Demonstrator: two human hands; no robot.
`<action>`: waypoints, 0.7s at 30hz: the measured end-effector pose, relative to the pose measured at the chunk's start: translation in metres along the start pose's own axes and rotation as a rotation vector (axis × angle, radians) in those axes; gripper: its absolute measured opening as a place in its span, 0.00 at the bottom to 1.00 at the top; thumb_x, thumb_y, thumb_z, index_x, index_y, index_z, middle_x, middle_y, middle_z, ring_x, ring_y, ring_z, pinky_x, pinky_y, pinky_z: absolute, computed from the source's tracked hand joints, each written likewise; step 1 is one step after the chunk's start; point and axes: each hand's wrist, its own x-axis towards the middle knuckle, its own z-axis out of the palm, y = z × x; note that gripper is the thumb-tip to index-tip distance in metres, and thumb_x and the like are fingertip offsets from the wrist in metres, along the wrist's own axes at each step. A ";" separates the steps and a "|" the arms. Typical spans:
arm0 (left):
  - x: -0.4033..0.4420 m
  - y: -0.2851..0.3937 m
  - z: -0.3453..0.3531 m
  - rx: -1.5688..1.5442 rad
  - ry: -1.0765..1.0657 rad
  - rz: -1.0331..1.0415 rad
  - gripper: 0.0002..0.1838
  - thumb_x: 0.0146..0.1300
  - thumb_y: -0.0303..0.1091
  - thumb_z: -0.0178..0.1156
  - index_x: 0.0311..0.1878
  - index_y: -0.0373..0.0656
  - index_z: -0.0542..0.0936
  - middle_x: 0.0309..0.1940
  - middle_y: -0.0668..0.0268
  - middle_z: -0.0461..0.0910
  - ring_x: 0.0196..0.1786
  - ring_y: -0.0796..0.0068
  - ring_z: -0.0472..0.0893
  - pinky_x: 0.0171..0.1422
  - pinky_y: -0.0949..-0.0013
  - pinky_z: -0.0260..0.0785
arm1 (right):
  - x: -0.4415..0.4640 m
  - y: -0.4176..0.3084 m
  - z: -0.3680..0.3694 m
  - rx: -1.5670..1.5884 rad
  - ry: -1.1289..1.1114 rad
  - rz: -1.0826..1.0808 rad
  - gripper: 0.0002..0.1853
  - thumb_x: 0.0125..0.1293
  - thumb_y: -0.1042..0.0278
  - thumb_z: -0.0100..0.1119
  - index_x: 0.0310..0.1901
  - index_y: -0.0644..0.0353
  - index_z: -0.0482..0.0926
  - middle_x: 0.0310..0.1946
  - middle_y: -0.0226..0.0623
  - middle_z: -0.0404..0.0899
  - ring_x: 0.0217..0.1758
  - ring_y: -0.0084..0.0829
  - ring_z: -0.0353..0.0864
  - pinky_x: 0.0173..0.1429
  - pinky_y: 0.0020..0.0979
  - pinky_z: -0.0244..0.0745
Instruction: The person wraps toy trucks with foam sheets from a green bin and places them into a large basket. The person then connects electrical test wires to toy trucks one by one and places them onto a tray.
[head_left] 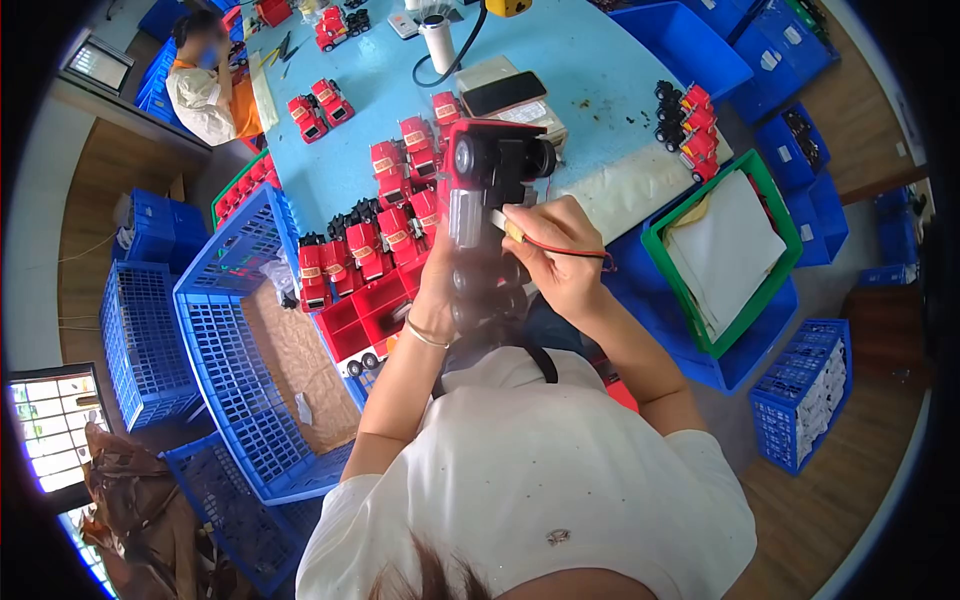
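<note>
Toy truck [470,218] was underside toward me, in front of my body; my left hand [436,275] gripped its side, fingers partly hidden. Right hand [566,245] pinched a small white connector [498,217] near the underside, contact unclear. Risks, as I judged: a tug on the trailing wires [560,249] could strain them; a slack left grip could let the truck drop. Left of truck: red cabs [366,247] packed on the surface [385,75], easily knocked. Beyond it: phone [505,95], limiting forward room. Right: green-rimmed tray [785,218].
</note>
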 end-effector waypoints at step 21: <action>0.102 -0.026 -0.050 0.051 -0.167 0.168 0.37 0.62 0.56 0.54 0.68 0.49 0.55 0.57 0.56 0.70 0.56 0.64 0.74 0.58 0.61 0.69 | -0.013 0.027 -0.010 -0.367 -0.861 -0.502 0.15 0.52 0.63 0.59 0.41 0.57 0.79 0.40 0.31 0.76 0.54 0.30 0.71 0.63 0.39 0.60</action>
